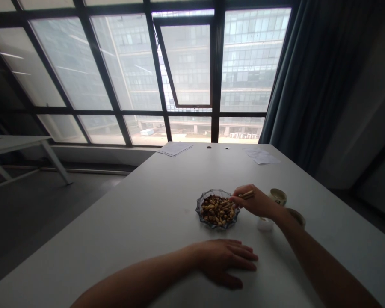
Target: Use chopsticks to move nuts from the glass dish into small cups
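Above a scalloped blue glass dish (199, 208), the right hand (253, 202) pinches slim wooden chopsticks (246, 195), their tips among brown nuts (217, 210) heaped inside. The left hand (226, 262) lies open and empty on the white table (154, 214), near the dish. A pale ceramic cup (278, 196) stands just beyond the right hand.

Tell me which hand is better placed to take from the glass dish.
Right, probably: the right hand holds wooden chopsticks reaching over the glass dish, while the left hand lies flat and empty on the table, short of the dish.
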`<state>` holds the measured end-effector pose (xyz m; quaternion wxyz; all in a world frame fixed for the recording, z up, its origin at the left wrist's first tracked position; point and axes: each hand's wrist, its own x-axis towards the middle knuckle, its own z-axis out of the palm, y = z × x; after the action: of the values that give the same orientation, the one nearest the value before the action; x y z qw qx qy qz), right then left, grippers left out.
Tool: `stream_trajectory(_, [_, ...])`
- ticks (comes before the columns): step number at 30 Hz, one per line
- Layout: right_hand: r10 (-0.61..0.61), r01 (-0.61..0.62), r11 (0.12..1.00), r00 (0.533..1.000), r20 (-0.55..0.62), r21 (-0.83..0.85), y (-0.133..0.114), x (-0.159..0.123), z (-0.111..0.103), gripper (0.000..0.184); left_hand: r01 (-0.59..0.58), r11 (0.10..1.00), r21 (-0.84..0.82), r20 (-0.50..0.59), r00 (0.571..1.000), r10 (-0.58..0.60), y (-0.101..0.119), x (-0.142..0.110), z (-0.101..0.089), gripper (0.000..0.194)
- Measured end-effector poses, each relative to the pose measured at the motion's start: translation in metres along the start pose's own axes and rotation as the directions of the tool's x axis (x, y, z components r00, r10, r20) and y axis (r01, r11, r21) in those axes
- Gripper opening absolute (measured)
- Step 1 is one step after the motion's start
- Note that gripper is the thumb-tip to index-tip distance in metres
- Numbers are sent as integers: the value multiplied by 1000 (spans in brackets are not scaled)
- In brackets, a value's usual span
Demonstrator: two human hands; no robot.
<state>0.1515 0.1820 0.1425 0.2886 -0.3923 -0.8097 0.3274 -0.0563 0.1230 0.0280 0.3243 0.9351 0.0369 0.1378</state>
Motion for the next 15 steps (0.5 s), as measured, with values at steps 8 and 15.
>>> stream_trajectory(8, [1,-1,999,1000,-7,-44,-8,-4,4,40,3,1000,-2,-6,1000,-3,-1,0,1,62])
stream_trajectory(15, [-35,33,996,999,-23,-86,-16,-6,4,44,-19,1000,12,6,1000,19,-5,0,2,60])
